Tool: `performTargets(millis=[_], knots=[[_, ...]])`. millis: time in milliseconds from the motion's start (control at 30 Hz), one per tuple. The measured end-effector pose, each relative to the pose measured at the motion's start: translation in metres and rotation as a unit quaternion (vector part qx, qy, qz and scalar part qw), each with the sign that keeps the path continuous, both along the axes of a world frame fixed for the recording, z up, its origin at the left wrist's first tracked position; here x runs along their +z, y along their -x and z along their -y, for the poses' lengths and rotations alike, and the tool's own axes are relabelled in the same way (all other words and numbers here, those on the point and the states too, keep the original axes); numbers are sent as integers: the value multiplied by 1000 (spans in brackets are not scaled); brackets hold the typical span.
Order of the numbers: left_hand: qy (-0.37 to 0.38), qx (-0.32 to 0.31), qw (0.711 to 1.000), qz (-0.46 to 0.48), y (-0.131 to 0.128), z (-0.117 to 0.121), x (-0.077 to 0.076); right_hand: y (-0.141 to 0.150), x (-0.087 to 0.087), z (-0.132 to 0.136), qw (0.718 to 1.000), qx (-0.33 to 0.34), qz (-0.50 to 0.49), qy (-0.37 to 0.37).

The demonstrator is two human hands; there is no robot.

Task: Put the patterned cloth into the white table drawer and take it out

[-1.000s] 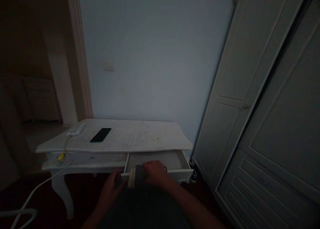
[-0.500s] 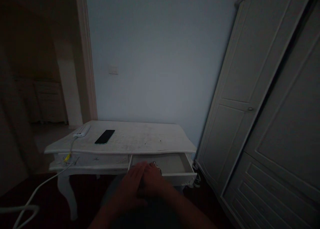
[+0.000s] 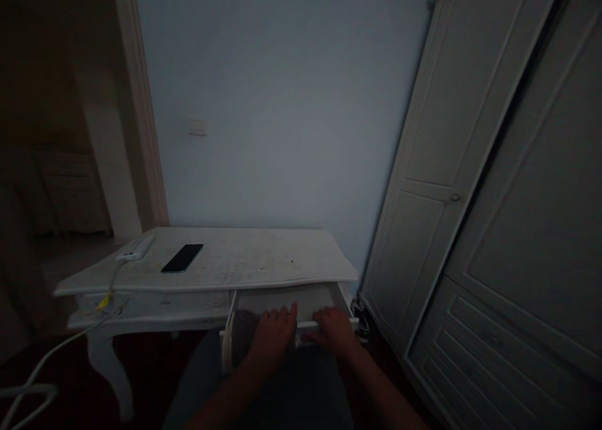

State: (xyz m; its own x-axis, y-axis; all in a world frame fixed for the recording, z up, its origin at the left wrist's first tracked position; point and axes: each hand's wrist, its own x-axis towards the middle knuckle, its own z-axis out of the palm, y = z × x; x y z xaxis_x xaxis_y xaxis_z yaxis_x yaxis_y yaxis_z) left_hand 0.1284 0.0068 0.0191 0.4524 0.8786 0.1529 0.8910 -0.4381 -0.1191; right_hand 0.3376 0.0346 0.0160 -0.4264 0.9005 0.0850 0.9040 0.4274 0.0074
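Observation:
A grey piece of soft fabric (image 3: 241, 333) with a paler edge hangs over the front left of a pulled-out white drawer (image 3: 317, 299). My left hand (image 3: 275, 333) lies against the fabric at the drawer's front edge, fingers stretched forward and the index finger raised. Part of the fabric is hidden beneath this hand. My right hand (image 3: 335, 331) has its fingers over the top of the drawer front and its thumb lower on the near side, closed on that board. The dim light leaves the fabric's exact kind unclear.
The white desk (image 3: 249, 248) carries a black phone (image 3: 182, 258) and a white power strip (image 3: 135, 248) on the left. A white cable (image 3: 61, 348) trails off the desk's left side. A wardrobe (image 3: 423, 229) stands at right; my legs (image 3: 301, 380) are under the drawer.
My hands, close together before, have moved apart; the right one has gone right onto the drawer front. The grey fabric now shows at the left. The view has shifted slightly right.

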Motion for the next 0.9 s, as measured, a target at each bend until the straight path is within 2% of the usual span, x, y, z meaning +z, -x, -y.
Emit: performTargets(millis=[100,233,300,400,600,667,733,800,900], knots=[[-19,-16,1000,7,28,3,-8,0,1,1,1000,6,-3,-7],[-73,24,997,31,75,11,-31,-4,0,2,1000,-5,6,-13],[-113,49,991,44,87,14,-44,-4,-1,2,1000,-8,10,-15],[-157,83,982,58,83,17,-61,-3,-2,1,1000,-4,7,-21],[-188,80,976,71,38,18,-80,-2,-5,-1,1000,-6,3,-29],[-179,79,978,73,29,18,-78,-1,-5,0,1000,-8,1,-27],[-162,69,982,63,27,17,-69,-1,-5,1,1000,-7,-3,-26],[-127,44,990,50,32,14,-50,-1,-4,2,1000,-5,-8,-25],[-29,-9,998,47,47,5,-12,-1,-4,3,1000,-6,-10,-21]])
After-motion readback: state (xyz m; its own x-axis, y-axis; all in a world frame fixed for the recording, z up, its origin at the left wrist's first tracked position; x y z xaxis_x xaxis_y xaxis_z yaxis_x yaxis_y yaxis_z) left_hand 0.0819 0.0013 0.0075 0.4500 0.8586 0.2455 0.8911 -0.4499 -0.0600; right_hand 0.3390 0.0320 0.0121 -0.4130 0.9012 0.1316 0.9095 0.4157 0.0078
